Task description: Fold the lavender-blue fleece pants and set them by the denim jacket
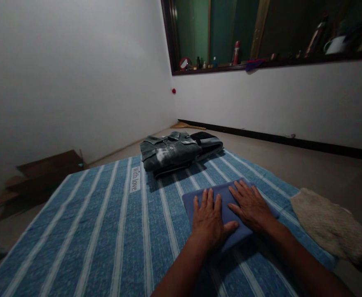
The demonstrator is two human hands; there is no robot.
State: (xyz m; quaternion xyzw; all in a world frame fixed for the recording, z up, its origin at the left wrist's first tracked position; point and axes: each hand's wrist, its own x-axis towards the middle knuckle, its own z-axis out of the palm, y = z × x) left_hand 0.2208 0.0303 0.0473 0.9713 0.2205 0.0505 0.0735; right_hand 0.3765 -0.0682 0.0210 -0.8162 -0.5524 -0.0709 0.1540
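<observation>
Hands are being pressed flat, fingers spread and gripping nothing, left hand (210,220) beside right hand (251,207), on a folded blue cloth (222,196) lying on a striped blue mat (106,231). Folded dark clothes (176,152) are being kept at 11 o'clock, well apart.

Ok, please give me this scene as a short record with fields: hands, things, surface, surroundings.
left hand: flat, palm down, on the blue cloth
right hand: flat on the same cloth, beside the left
cloth: folded, lying on the striped sheet
further back: stack of folded dark clothes on the sheet
right edge: beige towel
surroundings: white walls, shelf with bottles
</observation>
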